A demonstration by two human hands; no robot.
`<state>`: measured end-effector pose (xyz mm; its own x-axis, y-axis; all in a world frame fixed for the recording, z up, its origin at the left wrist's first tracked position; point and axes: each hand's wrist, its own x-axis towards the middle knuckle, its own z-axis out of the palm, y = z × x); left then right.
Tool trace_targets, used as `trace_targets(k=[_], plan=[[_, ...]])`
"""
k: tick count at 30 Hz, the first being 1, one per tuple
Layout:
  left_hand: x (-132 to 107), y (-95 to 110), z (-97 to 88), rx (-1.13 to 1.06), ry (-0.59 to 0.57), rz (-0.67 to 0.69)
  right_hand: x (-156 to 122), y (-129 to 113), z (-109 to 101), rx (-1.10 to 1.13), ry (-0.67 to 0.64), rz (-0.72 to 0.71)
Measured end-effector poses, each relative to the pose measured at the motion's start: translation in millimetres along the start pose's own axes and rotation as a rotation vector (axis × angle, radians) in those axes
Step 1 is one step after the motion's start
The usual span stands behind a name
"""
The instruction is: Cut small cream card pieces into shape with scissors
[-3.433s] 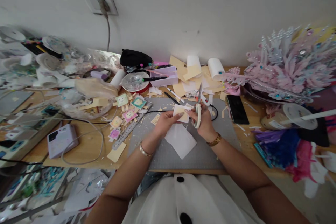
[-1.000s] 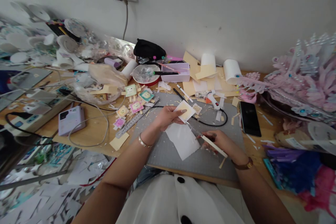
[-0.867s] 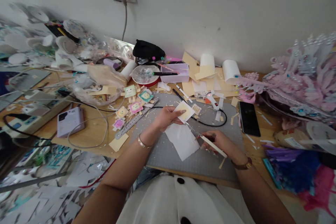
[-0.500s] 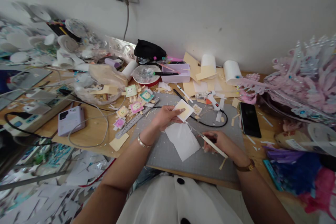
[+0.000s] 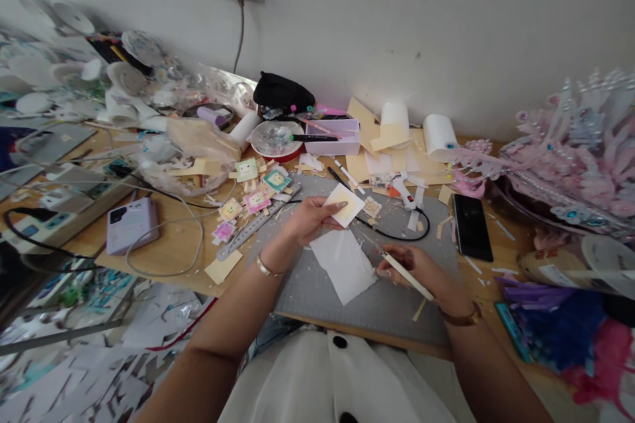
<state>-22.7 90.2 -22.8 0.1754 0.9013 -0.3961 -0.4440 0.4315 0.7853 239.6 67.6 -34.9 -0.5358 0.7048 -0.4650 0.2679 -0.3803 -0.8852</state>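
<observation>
My left hand (image 5: 317, 217) pinches a small white square of paper (image 5: 343, 206) with a pale yellow patch in its middle. My right hand (image 5: 409, 268) is closed around cream-handled scissors (image 5: 404, 274), seen edge-on. Their slim metal blades point up and left toward the square, just short of its lower edge. Beneath both hands, a larger white sheet (image 5: 342, 264) lies on the grey cutting mat (image 5: 307, 291). Fingers partly hide the scissors' grip.
Small smiling-face squares (image 5: 256, 199) lie left beside a metal ruler (image 5: 258, 225). A corded white tool (image 5: 404, 193) and a phone (image 5: 473, 228) are at right. Behind stand a lilac box (image 5: 347, 145) and white rolls (image 5: 439, 137). A cable (image 5: 201, 244) loops at left.
The paper square has shifted slightly left and up, and a small gap now shows between it and the scissors' tip. My right hand's fingers have moved a little along the handle.
</observation>
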Motion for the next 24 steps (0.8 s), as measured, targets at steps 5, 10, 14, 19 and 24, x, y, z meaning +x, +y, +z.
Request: trace_targets(k=[5, 10, 14, 19, 24], plan=[[1, 1, -1.1, 0.001, 0.013, 0.052, -13, -18, -1, 0.169, -0.111, -0.061], [0, 2, 0.3, 0.015, 0.052, 0.052, -12, -18, -2, 0.270, -0.157, -0.065], [0, 3, 0.8, 0.033, 0.040, 0.051, -4, -7, 0, 0.302, -0.121, 0.062], [1, 2, -0.9, 0.077, 0.027, -0.009, 3, 0, 4, 0.287, -0.062, 0.108], [2, 2, -1.6, 0.089, 0.034, -0.048, 4, 3, 6, 0.248, -0.046, 0.099]])
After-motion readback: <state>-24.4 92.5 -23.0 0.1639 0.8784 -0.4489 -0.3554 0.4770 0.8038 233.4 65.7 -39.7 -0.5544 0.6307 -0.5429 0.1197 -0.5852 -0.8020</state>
